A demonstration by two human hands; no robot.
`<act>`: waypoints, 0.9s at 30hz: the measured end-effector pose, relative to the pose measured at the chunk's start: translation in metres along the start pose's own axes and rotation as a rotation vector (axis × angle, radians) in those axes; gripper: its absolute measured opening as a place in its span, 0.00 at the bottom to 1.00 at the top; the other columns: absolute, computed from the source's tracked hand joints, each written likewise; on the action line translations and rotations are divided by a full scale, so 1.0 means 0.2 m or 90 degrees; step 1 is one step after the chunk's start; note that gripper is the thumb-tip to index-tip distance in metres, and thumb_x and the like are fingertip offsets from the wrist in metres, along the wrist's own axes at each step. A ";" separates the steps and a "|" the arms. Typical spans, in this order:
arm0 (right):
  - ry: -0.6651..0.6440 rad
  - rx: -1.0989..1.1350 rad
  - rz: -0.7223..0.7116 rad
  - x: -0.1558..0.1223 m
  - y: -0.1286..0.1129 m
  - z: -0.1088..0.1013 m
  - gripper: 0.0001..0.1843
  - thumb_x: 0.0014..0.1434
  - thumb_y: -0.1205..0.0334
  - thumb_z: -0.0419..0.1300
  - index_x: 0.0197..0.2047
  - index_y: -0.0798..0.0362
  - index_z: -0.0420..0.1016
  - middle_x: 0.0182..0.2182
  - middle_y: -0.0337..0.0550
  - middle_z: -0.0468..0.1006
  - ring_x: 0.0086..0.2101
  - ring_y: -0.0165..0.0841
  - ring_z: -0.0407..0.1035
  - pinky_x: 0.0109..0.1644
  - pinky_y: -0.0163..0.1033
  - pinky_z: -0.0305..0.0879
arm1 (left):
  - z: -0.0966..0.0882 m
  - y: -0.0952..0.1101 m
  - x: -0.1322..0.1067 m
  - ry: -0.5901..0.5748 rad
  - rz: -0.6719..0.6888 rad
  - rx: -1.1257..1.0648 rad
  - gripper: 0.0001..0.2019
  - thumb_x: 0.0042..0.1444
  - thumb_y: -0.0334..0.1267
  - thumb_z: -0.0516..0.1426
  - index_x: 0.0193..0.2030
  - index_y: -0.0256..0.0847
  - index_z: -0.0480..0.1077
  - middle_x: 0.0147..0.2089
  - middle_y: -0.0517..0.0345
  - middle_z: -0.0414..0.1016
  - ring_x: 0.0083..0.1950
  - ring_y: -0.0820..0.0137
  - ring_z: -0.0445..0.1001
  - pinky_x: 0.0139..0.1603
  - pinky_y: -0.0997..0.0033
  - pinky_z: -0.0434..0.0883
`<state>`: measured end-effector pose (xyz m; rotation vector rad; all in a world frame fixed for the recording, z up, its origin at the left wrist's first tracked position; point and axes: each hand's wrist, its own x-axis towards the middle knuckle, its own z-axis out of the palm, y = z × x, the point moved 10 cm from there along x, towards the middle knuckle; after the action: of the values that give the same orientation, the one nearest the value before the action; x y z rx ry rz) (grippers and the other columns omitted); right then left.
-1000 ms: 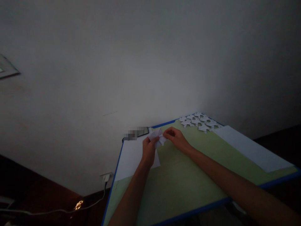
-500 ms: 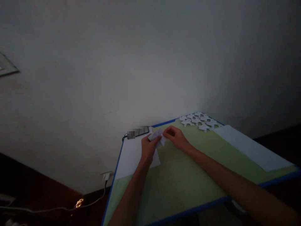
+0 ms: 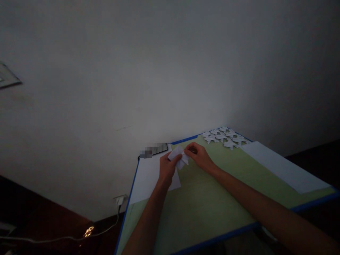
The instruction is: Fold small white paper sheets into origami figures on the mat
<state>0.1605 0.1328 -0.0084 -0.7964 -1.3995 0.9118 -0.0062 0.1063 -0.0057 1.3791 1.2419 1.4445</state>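
My left hand (image 3: 167,169) and my right hand (image 3: 199,156) both pinch a small, partly folded white paper piece (image 3: 179,156), held just above a green table (image 3: 217,198) with a blue edge. The left thumb presses on the paper's lower left side. The right fingers grip its right tip. Under my left hand lies a flat white sheet (image 3: 148,175).
A heap of several folded white paper shapes (image 3: 224,136) lies at the table's far corner. A second white sheet (image 3: 281,166) lies along the right side. A dark phone (image 3: 156,148) rests at the far edge. A socket with a cable (image 3: 119,202) is on the wall, lower left.
The paper piece has turned slightly between my fingers and spread a little wider. Both hands stay in nearly the same place.
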 end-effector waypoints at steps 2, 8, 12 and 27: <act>-0.002 0.013 0.005 0.00 0.01 0.00 0.11 0.54 0.54 0.65 0.33 0.52 0.72 0.29 0.39 0.76 0.32 0.33 0.71 0.38 0.39 0.68 | 0.00 0.00 0.00 -0.002 0.003 -0.001 0.14 0.43 0.44 0.69 0.31 0.33 0.78 0.27 0.56 0.75 0.28 0.71 0.67 0.31 0.72 0.62; 0.012 -0.001 0.008 0.01 0.01 -0.02 0.10 0.53 0.55 0.66 0.32 0.52 0.72 0.27 0.39 0.76 0.30 0.33 0.70 0.36 0.38 0.67 | 0.03 -0.04 0.01 -0.035 -0.006 -0.052 0.18 0.49 0.49 0.66 0.33 0.33 0.78 0.27 0.56 0.74 0.28 0.72 0.67 0.31 0.73 0.63; 0.016 -0.017 0.002 0.02 0.00 -0.02 0.10 0.52 0.56 0.65 0.31 0.53 0.72 0.26 0.39 0.75 0.29 0.32 0.70 0.35 0.39 0.67 | 0.02 -0.05 0.02 -0.034 -0.003 -0.060 0.20 0.54 0.52 0.63 0.36 0.33 0.79 0.29 0.54 0.75 0.30 0.70 0.70 0.32 0.72 0.66; 0.015 -0.035 0.005 0.01 0.01 -0.03 0.07 0.50 0.58 0.65 0.30 0.52 0.74 0.26 0.39 0.76 0.29 0.33 0.70 0.34 0.38 0.67 | 0.05 0.03 0.01 -0.093 0.021 0.011 0.23 0.42 0.40 0.72 0.46 0.36 0.77 0.39 0.47 0.82 0.37 0.62 0.80 0.37 0.67 0.73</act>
<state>0.1653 0.1352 -0.0102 -0.8514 -1.4067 0.8712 0.0039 0.1075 -0.0012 1.4946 1.1456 1.3321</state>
